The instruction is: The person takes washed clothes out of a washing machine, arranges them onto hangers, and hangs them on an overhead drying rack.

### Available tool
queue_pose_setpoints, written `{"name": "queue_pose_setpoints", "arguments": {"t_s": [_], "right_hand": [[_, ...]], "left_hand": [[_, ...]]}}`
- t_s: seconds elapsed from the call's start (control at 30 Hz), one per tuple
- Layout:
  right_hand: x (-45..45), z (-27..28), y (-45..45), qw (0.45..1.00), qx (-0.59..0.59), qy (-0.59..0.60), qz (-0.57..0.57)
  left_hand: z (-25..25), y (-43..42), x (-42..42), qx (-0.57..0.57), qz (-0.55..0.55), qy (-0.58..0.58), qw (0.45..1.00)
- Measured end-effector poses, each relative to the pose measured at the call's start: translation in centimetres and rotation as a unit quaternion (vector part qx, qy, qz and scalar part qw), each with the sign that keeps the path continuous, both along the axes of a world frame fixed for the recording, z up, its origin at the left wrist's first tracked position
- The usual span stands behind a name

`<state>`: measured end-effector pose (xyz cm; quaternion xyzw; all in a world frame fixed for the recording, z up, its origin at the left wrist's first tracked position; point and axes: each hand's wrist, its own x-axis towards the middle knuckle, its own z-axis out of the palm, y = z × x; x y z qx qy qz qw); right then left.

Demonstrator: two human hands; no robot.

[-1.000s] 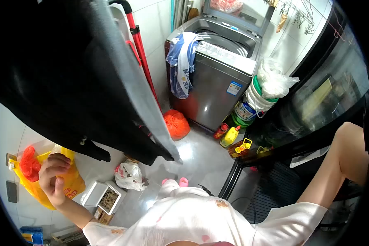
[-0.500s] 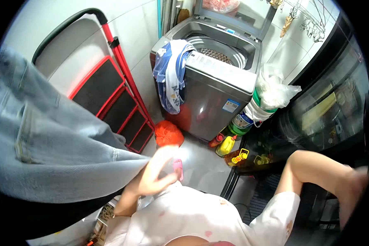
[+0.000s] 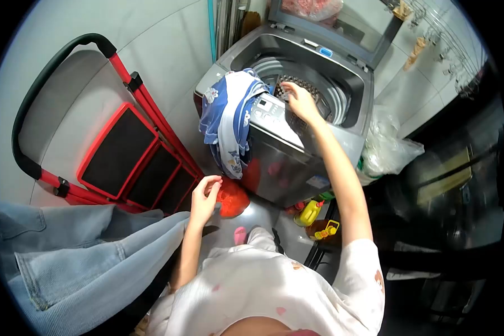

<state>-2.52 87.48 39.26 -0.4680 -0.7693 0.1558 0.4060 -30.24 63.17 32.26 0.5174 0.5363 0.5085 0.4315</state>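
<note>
My right hand (image 3: 300, 102) is over the near rim of the top-loading washing machine (image 3: 285, 168), fingers loosely bent and apart, with nothing in them. Just left of it, a blue-and-white patterned garment (image 3: 229, 115) hangs over the machine's front left corner. The machine's lid is up, and its metal drum (image 3: 341, 101) shows. My left hand (image 3: 205, 197) is low in front of the machine, fingers half curled and thumb apart, holding nothing that I can see. Behind that hand lies a red plastic bag (image 3: 233, 199) on the floor.
A red folding step ladder (image 3: 120, 151) leans at the left wall. Light blue jeans (image 3: 89, 257) hang at lower left, close to my left forearm. Right of the machine are a white plastic bag (image 3: 391, 148), a yellow bottle (image 3: 309, 214) and an oil bottle (image 3: 323, 229).
My right arm has swung from the far right to above the washing machine. My left hand has risen slightly from near my waist, and the view has come closer to the machine.
</note>
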Motion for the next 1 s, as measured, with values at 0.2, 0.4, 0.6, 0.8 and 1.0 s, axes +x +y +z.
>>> {"name": "queue_pose_setpoints", "arguments": {"t_s": [0.2, 0.4, 0.6, 0.8, 1.0], "right_hand": [[-4.3, -3.5, 11.8, 0.964, -0.162, -0.205, 0.045], [-1.4, 5.6, 11.8, 0.975, -0.084, -0.114, 0.172], [-4.9, 16.3, 1.5, 0.891, 0.125, -0.243, 0.361], [-7.9, 19.0, -2.9, 0.857, 0.247, -0.170, 0.419], [-7.5, 9.1, -3.3, 0.947, 0.082, -0.091, 0.297]], "left_hand": [[0.8, 0.6, 0.0, -0.014, 0.084, -0.040, 0.996], [1.7, 2.5, 0.0, 0.014, 0.135, -0.022, 0.990], [10.1, 10.3, 4.3, 0.205, 0.154, 0.116, 0.960], [16.6, 13.6, 6.1, 0.242, 0.007, -0.008, 0.970], [22.4, 8.0, 0.4, 0.160, -0.005, -0.205, 0.965]]}}
